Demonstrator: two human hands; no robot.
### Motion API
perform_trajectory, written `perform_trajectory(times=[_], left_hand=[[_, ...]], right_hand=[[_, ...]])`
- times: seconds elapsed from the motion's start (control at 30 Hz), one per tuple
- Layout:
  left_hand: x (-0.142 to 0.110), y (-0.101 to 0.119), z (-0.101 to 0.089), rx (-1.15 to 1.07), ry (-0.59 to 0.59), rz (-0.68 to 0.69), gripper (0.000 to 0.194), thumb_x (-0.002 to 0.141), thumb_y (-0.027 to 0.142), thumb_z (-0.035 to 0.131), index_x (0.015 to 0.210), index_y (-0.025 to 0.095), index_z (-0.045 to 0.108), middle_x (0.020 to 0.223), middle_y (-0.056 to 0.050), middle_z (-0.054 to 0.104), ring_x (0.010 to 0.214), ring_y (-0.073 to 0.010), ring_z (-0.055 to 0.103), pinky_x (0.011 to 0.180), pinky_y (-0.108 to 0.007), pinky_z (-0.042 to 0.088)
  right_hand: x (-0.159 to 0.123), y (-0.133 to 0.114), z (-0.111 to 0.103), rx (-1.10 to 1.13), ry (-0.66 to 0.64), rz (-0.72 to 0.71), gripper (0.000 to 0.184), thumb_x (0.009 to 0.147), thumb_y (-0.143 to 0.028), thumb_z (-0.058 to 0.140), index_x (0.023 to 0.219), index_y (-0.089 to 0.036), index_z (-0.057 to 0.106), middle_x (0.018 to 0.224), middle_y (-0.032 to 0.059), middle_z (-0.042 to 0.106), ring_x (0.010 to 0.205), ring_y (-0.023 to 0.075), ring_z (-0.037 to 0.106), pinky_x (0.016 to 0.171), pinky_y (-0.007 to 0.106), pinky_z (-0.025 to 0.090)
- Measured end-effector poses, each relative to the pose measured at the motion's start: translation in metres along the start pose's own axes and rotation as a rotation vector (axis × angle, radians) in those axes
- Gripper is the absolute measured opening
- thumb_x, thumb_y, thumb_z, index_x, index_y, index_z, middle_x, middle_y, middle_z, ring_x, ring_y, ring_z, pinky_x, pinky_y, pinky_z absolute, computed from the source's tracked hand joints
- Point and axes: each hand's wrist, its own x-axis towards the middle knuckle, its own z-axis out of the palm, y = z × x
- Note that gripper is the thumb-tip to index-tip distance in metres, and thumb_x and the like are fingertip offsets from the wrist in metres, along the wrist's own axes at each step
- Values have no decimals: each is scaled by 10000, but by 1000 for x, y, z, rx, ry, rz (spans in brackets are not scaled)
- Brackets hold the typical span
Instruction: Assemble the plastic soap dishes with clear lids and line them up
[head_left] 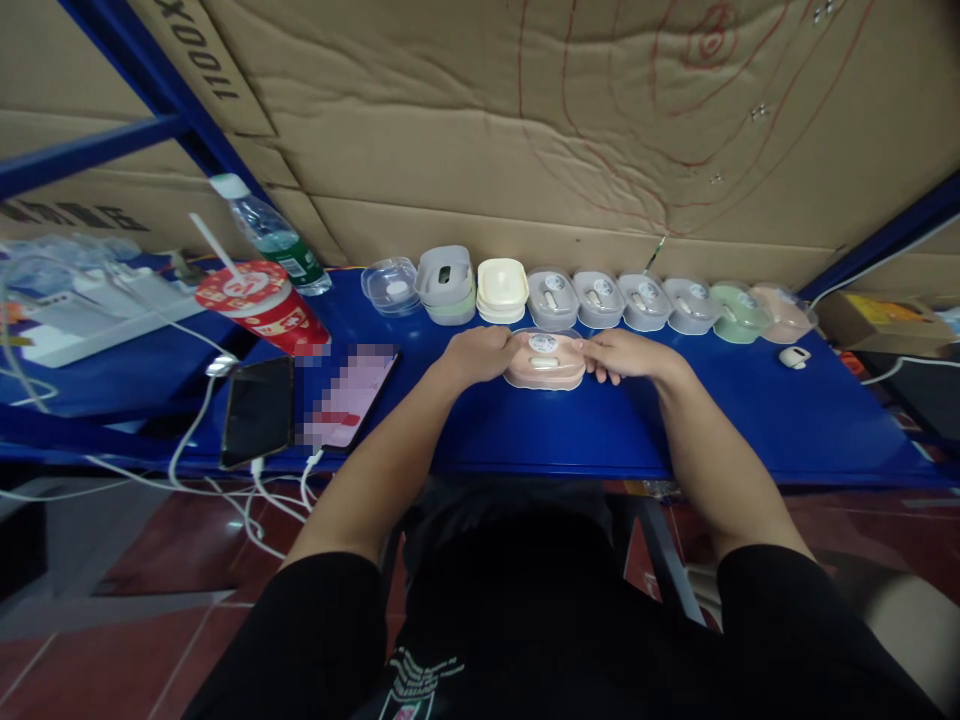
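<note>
Fingers (598, 349) of left hand (478, 355) and right hand (628, 352) are gripping the pink container (553, 376) at opposite ends. Looking light, stiff and slick, it's probably inviting holds right there.

Seven clear-lidded boxes (544, 376), two hands (481, 355), two phones (259, 408), one bottle (279, 236), one red cup (270, 310)
</note>
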Motion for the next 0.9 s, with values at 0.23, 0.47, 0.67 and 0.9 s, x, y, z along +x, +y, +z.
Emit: perform_trajectory(times=[0.23,0.47,0.67,0.9], left_hand=[[5,-3,6,13,64,25,653,1096,612,270,1088,199,776,1216,-136,812,1207,-349,732,976,-434,535],[5,-3,8,24,63,29,624,1107,571,287,1247,216,781,1346,-131,789,1282,-355,709,1049,-456,528],[7,-5,8,38,60,37,648,1112,564,256,1188,193,782,1280,-148,804,1236,-345,717,1023,-458,529],[8,-8,5,-50,35,38,611,1095,584,304,971,209,770,916,-97,804,998,-292,744,884,-398,528]], right_hand=[[2,6,-6,99,-77,10,647,1014,-797,548,812,-196,678,750,78,779,510,129,641,481,269,482],[2,9,-8,79,-136,27,622,954,-790,659,856,-182,752,825,96,820,573,147,707,501,262,514],[5,9,-6,103,-126,36,634,993,-783,603,838,-180,724,783,91,804,544,147,700,494,268,512],[9,7,-1,121,-54,62,624,1084,-714,479,797,-192,664,704,86,766,489,142,656,476,272,474]])
